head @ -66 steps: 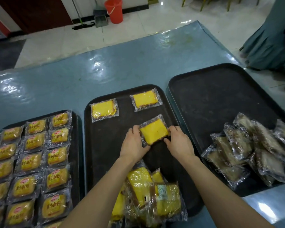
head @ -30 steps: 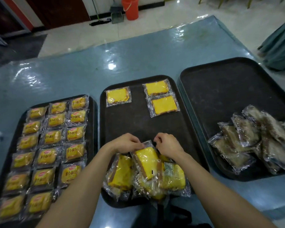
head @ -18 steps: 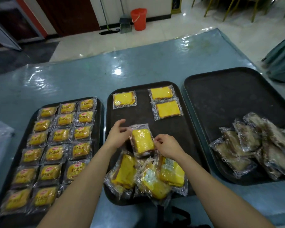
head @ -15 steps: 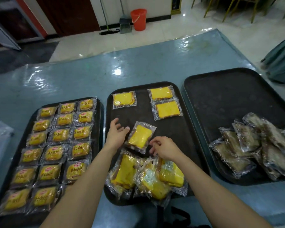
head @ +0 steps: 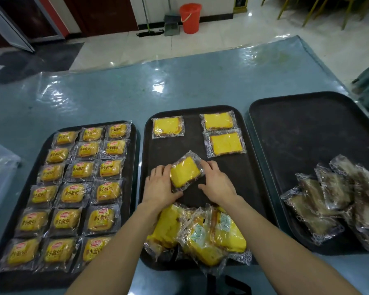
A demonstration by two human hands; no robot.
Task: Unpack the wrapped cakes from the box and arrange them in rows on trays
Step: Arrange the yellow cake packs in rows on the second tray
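A wrapped yellow cake (head: 184,172) lies tilted on the middle black tray (head: 192,139). My left hand (head: 160,186) touches its left edge, thumb below its lower corner. My right hand (head: 216,184) touches its right edge with straight fingers. Three wrapped yellow cakes lie flat at the tray's far end: one at far left (head: 168,126) and two stacked in a column at the right (head: 218,121), (head: 225,143). A loose pile of wrapped yellow cakes (head: 200,233) sits at the tray's near end, under my forearms.
The left tray (head: 135,145) holds neat rows of small labelled yellow packets (head: 81,188). The right tray (head: 307,135) has a heap of brown wrapped cakes (head: 337,199) at its near right. All trays sit on a blue plastic-covered table (head: 136,92). A red bucket (head: 190,14) stands on the floor beyond.
A cake was lifted from the near pile and set on the tray. Both hands have since moved it forward and now bracket it on either side.
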